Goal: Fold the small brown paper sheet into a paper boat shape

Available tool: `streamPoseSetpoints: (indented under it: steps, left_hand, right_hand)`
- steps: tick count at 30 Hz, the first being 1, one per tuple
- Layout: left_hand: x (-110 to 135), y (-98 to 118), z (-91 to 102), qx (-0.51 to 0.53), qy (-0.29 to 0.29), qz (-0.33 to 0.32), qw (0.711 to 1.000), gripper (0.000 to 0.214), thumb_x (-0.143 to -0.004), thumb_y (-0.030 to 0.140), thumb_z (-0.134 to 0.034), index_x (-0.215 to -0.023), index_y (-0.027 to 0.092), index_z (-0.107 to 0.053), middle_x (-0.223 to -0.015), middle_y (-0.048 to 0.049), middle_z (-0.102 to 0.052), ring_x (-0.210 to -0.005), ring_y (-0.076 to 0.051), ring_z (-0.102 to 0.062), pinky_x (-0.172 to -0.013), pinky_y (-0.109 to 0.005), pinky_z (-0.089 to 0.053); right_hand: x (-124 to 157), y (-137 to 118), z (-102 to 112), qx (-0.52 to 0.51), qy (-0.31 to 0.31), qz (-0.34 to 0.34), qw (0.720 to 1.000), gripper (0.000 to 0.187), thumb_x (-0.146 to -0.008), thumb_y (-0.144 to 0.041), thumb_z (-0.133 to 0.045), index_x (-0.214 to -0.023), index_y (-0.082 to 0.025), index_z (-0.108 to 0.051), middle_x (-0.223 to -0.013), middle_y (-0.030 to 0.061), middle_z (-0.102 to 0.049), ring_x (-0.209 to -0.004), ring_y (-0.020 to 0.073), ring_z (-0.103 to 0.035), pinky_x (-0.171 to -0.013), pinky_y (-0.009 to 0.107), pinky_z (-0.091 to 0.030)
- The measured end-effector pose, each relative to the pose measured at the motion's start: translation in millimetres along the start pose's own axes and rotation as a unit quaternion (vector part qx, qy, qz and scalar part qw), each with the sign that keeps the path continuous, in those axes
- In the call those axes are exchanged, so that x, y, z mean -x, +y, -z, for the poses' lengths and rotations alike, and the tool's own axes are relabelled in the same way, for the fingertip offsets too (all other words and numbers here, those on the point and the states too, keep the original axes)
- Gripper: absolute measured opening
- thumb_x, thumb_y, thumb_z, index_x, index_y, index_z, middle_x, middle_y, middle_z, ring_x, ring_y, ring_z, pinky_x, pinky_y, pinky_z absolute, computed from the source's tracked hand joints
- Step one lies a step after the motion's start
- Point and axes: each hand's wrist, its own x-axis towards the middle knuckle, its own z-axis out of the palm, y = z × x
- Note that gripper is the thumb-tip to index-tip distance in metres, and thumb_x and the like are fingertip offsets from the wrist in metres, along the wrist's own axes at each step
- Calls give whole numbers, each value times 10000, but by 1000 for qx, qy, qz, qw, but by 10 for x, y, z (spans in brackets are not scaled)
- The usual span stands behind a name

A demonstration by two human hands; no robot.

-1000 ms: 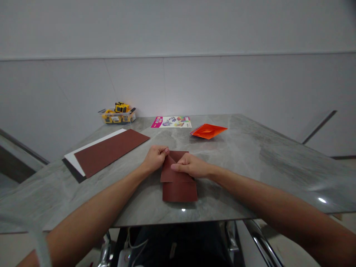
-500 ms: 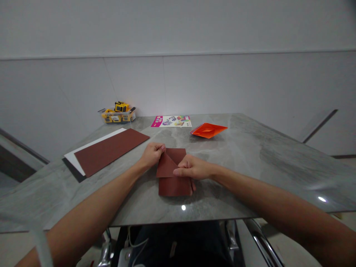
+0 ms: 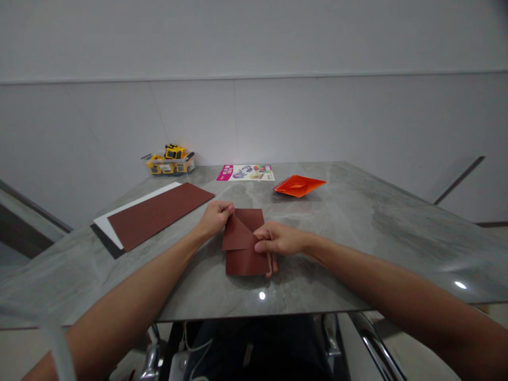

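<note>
My left hand (image 3: 216, 217) — closed, pinching folded brown paper (image 3: 245, 263) at upper left. Paper between hands, near front of table (image 3: 317, 291). My right hand (image 3: 277, 239) — curled, thumb over right side; lower fingers' grip hard to judge. Best square edges before pressing.

A plain, pale grey wall (image 3: 317, 42) filled the background, crossed by a thin, straight horizontal line (image 3: 357, 76) and faint panel seams (image 3: 235, 121). A narrow, dark diagonal strip (image 3: 459, 180) showed at the right. Against the wall stood a broad grey table (image 3: 345, 217) with a glossy, marble-veined top, bearing small white light reflections (image 3: 460, 284). Polished metal tubing (image 3: 377, 346) and pale floor (image 3: 18, 349) appeared below.
</note>
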Motion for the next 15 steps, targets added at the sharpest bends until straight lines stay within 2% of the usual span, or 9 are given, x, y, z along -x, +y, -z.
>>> streamPoseSetpoints:
  steps: [5,8,10,15]
  left_hand:
    - [21,33,16,9,-11,-8,1000,354,-761,406,-411,-490,198,-315,-483,48,-263,-491,-90,-253,-495,-245,-189]
    - [48,87,-40,13,-22,-9,1000,361,-767,414,-408,-491,197,-325,-480,48,-275,-490,-91,-262,-490,-241,-201]
    - [76,151,-119,15,-36,-8,999,360,-774,409,-405,-493,193,-340,-480,47,-291,-488,-91,-276,-489,-239,-209]
    - [175,340,-324,0,-71,-14,997,290,-748,313,-392,-491,182,-369,-490,40,-330,-508,-99,-312,-504,-241,-210]
  right_hand:
    - [13,26,7,43,31,13,998,504,-758,-620,-618,-747,-121,-547,-515,-26,-551,-415,85,-510,-422,185,-409]
    - [-5,7,20,137,100,40,985,558,-790,-644,-550,-564,-150,-418,-484,-68,-382,-412,42,-333,-403,178,-261]
    - [-31,-8,31,187,146,35,971,594,-816,-663,-484,-524,-168,-333,-485,-76,-290,-429,39,-245,-409,196,-187]
    - [-83,-21,40,198,226,-7,954,605,-799,-718,-425,-525,-186,-332,-462,-77,-275,-419,51,-233,-408,219,-157]
